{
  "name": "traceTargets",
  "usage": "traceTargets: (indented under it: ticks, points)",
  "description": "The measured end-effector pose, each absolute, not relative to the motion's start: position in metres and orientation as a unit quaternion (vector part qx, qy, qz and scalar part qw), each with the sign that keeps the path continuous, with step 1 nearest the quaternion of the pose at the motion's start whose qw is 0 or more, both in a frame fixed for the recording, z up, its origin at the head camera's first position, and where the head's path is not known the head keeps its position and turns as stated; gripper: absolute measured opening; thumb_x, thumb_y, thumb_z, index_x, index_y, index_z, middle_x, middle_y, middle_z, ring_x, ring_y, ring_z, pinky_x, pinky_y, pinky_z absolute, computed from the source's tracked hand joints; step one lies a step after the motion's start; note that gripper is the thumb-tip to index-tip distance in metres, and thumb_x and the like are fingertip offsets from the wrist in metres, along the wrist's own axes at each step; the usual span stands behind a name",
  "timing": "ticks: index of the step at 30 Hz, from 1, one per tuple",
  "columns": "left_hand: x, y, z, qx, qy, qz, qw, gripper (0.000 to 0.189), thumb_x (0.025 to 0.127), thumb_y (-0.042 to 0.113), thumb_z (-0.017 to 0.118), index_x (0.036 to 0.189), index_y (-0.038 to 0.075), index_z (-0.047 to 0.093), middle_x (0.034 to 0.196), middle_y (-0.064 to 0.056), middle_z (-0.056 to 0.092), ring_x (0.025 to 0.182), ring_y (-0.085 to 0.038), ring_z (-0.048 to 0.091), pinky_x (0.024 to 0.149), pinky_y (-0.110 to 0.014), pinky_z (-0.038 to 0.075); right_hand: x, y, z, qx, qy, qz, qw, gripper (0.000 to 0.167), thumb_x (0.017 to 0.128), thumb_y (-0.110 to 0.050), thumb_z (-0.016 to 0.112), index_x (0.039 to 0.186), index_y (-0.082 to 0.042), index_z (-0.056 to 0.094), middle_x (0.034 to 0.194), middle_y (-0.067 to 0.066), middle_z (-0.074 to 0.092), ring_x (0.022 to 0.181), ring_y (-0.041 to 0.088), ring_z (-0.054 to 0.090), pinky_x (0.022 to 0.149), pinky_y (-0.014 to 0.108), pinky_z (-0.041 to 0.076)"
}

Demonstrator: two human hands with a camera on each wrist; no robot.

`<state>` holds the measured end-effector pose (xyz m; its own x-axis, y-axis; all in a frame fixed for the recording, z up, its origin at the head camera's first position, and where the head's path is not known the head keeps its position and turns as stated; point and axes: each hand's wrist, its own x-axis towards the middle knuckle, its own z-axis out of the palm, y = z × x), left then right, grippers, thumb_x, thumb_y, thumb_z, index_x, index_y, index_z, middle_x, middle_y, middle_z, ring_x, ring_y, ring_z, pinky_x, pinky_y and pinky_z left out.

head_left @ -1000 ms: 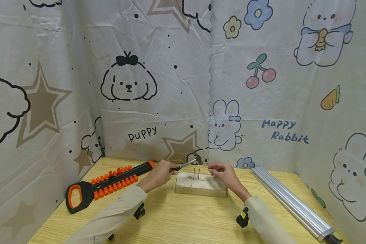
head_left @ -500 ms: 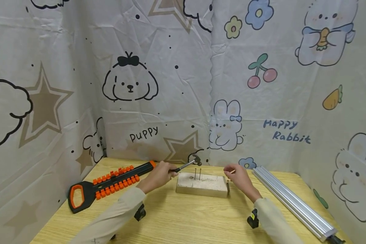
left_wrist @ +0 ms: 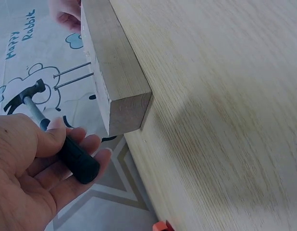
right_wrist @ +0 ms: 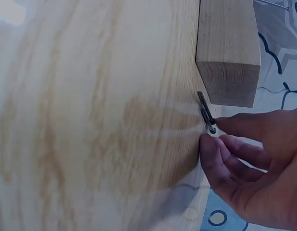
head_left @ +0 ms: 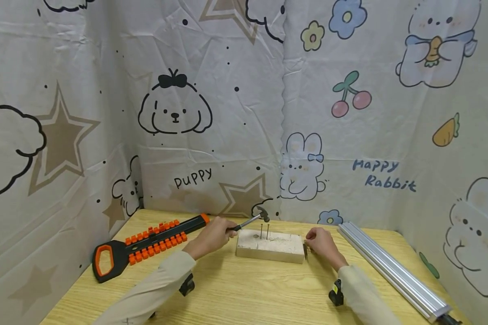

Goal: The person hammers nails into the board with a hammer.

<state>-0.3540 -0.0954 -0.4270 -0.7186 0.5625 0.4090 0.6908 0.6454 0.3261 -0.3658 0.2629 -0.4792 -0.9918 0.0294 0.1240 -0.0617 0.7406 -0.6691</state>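
In the head view, my left hand holds a small claw hammer by its black handle, thumb on top and fingers curled beneath. The hammer's head hangs above a pale wooden block. Two nails stand upright in the block's top, side by side. At the block's right end, my right hand reaches down to the table. There, in the right wrist view, loose nails lie beside the block. My right thumb and forefinger are at the nails' heads, on either side, with a small gap between the fingertips.
An orange and black rack with a loop handle lies at the left of the wooden table. A long silver aluminium bar lies along the right. Printed curtains enclose the back and sides.
My right hand has moved right from above the block, then down to the loose nails at its end. The left hand keeps the hammer over the block, nearly still.
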Motion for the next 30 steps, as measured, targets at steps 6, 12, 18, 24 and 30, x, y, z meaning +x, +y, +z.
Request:
traceTargets:
  ticks: [6,12,18,24,30]
  points:
    - [-0.354,-0.096,-0.430,-0.349,-0.897,-0.235,0.134,0.020,0.098,-0.001,0.070,0.080,0.007,0.068,0.065,0.004,0.051,0.057,-0.007,0.039,0.055,-0.022,0.032,-0.362,0.265,-0.478,-0.010,-0.931,0.363,0.038,0.007,0.090,0.005,0.071,0.084,0.005,0.071,0.071,0.010,0.069,0.058,0.016,0.061,0.053,0.026,0.047]
    - [-0.353,-0.094,-0.430,-0.337,-0.901,-0.244,0.124,0.023,0.098,0.001,0.072,0.078,0.011,0.066,0.065,0.005,0.050,0.057,-0.007,0.039,0.055,-0.022,0.032,-0.366,0.267,-0.478,-0.012,-0.929,0.370,0.025,0.008,0.088,0.006,0.071,0.081,0.004,0.071,0.071,0.010,0.068,0.057,0.014,0.059,0.053,0.024,0.048]
    - [-0.354,-0.092,-0.430,-0.342,-0.899,-0.243,0.125,0.023,0.098,0.002,0.072,0.077,0.010,0.065,0.065,0.006,0.046,0.057,-0.007,0.037,0.055,-0.022,0.030,-0.363,0.266,-0.473,-0.008,-0.932,0.361,0.018,0.009,0.090,0.004,0.071,0.082,0.005,0.071,0.069,0.008,0.068,0.057,0.012,0.057,0.053,0.023,0.047]
    - [-0.354,-0.093,-0.430,-0.344,-0.899,-0.242,0.125,0.021,0.098,0.002,0.071,0.078,0.006,0.066,0.064,0.006,0.043,0.057,-0.007,0.036,0.055,-0.022,0.030,-0.356,0.269,-0.464,0.001,-0.938,0.346,-0.014,0.015,0.089,0.005,0.072,0.074,0.003,0.070,0.061,0.006,0.061,0.052,0.012,0.051,0.051,0.025,0.044]
    - [-0.353,-0.092,-0.429,-0.341,-0.902,-0.233,0.125,0.023,0.098,0.003,0.071,0.079,0.012,0.065,0.064,0.006,0.045,0.057,-0.007,0.036,0.056,-0.023,0.031,-0.358,0.270,-0.460,0.005,-0.944,0.326,-0.049,0.023,0.080,0.005,0.066,0.060,-0.004,0.062,0.054,0.002,0.059,0.048,0.011,0.054,0.047,0.023,0.046]
